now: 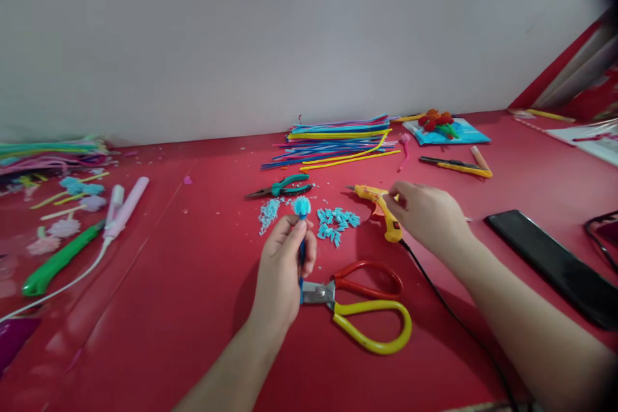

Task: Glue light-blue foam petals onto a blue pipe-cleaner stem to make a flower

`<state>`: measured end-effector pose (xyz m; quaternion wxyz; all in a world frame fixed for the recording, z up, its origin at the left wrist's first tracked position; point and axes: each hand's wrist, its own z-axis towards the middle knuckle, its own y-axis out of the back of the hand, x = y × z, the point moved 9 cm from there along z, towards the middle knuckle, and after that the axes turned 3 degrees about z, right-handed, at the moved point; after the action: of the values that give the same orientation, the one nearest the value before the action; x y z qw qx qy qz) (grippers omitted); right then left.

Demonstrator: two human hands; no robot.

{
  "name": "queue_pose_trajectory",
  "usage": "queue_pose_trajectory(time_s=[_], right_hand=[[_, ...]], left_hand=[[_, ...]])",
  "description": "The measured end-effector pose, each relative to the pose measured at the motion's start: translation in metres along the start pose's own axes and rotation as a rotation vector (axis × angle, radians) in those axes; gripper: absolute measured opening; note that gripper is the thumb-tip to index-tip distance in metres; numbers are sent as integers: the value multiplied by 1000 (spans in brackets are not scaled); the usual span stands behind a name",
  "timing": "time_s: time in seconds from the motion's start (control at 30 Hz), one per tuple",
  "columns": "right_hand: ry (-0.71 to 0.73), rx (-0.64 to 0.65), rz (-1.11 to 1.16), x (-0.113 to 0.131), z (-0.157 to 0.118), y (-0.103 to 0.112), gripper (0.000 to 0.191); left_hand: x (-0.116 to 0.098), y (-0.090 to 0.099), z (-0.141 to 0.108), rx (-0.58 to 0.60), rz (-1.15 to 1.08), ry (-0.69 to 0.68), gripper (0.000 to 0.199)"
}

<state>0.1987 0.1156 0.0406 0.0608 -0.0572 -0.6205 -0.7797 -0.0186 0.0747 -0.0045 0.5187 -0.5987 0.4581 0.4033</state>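
The right forearm (pixel 531 322) lies nearest, slanting in from the lower right corner, with the left forearm (pixel 232 367) rising from the bottom edge. The left hand (pixel 282 264) is closed around a blue stem (pixel 302 252), thumb against fingers, holding its light-blue fringed head (pixel 302 206) upright above the fist. The right hand (pixel 429 215) has its fingertips at the rear of a yellow glue gun (pixel 381 198); whether they are clamped on it, I cannot tell. The gun's nozzle points left, and a black cord (pixel 449 312) trails from its handle toward the lower edge.

Just right of the stem's head lie small light-blue pieces (pixel 337 218); to its left sits a heap of fine trimmings (pixel 269 213). Scissors (pixel 322 293) with one red and one yellow handle lie beside the left hand. Beyond the head are teal-handled pliers (pixel 281 189), then a bundle of coloured fuzzy sticks (pixel 338 136) near the wall (pixel 241 38). A black phone (pixel 550 264) rests right of the right hand, on the red table (pixel 193 309).
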Motion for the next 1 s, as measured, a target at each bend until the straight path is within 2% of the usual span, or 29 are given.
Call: queue_pose_trajectory(time_s=[0.07,0.17,0.33,0.5,0.57,0.63,0.7,0.77,0.9,1.0], right_hand=[[-91,151,-111,-19,6,-17,40],[-109,241,-99,-27,8,-37,48],[-60,275,70,-25,13,-57,37],[-95,220,284,-26,18,-46,36],[-115,188,460,-23,16,-39,37],[-160,189,826,-17,10,-36,36],[-234,233,1248,-9,3,-37,33],[-274,322,1514,4,-6,-39,28],[-211,504,1658,31,-21,-34,15],[-210,478,1692,33,-24,-29,9]], left_hand=[[-1,-1,0,16,-34,3,15],[0,-5,-1,43,-64,11,14],[0,-6,-3,43,-51,23,14],[-4,-3,-4,11,-8,20,18],[-4,-1,-4,-4,2,31,20],[-3,0,-4,-10,-13,41,19],[-2,1,-3,-12,-41,40,17],[-2,2,-2,-17,-64,30,14],[-1,2,-3,-19,-74,43,12],[-2,1,-4,-27,-76,54,11]])
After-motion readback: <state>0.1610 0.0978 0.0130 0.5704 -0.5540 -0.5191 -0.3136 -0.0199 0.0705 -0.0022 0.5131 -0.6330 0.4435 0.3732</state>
